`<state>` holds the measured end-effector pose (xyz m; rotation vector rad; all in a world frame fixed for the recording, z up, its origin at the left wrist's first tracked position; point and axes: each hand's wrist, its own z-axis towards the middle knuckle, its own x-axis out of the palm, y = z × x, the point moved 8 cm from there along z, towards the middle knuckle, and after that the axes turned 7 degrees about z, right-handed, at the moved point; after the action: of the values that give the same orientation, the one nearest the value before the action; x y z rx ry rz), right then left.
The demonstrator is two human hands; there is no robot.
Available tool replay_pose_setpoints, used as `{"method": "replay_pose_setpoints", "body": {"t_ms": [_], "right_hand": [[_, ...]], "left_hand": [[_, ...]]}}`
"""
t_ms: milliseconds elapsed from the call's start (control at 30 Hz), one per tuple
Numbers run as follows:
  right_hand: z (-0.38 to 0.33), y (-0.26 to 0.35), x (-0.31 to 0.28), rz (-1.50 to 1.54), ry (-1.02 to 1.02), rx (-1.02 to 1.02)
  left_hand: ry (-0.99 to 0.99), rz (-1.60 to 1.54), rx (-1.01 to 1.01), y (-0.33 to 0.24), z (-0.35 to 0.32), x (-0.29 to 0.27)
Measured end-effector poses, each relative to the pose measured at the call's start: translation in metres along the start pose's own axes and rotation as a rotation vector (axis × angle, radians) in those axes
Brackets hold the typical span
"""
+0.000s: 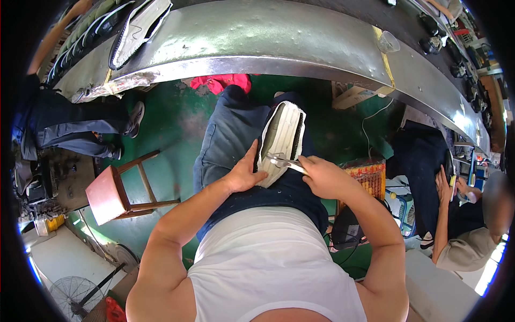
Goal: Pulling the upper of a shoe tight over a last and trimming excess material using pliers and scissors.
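Across my lap lies an unsoled shoe (285, 129), its pale grey-white underside facing up and a black strip along the edge. My left hand (244, 173) holds its near left side, thumb and fingers spread against the rim. In my right hand (323, 176) is a pair of pincers (288, 162), closed in my fist by the handles. The metal jaws rest on or just above the underside near its closer end; whether they grip anything is too small to tell.
A long metal bench (214, 40) runs across the front, with a similar unsoled shoe (140, 33) at its left. A stool (109, 194) stands left, and a co-worker's legs (80, 129) beyond it. At right, another person (466, 241) sits working near an orange crate (368, 178).
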<state>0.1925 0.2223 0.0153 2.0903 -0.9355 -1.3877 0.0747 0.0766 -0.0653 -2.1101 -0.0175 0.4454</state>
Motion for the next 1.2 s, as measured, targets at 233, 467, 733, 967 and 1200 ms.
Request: {"method": "replay_pose_setpoints", "body": {"t_ms": [233, 467, 733, 967, 1200], "right_hand": [[0.027, 0.028, 0.001, -0.480, 0.070, -0.107], [0.023, 0.022, 0.037, -0.197, -0.192, -0.148], [0.037, 0.026, -0.023, -0.519, -0.397, -0.188], [0.045, -0.016, -0.010, -0.255, -0.403, -0.017], [0.057, -0.034, -0.038, 0.054, 0.032, 0.157]], "left_hand": [[0.078, -0.751, 0.150, 0.008, 0.009, 0.010], [-0.430, -0.707, -0.068, 0.053, 0.033, 0.004], [-0.562, -0.005, 0.153, 0.020, 0.025, -0.016], [-0.400, 0.392, 0.349, -0.021, 0.023, -0.021], [-0.216, 0.513, 0.133, -0.024, 0.033, -0.025]]}}
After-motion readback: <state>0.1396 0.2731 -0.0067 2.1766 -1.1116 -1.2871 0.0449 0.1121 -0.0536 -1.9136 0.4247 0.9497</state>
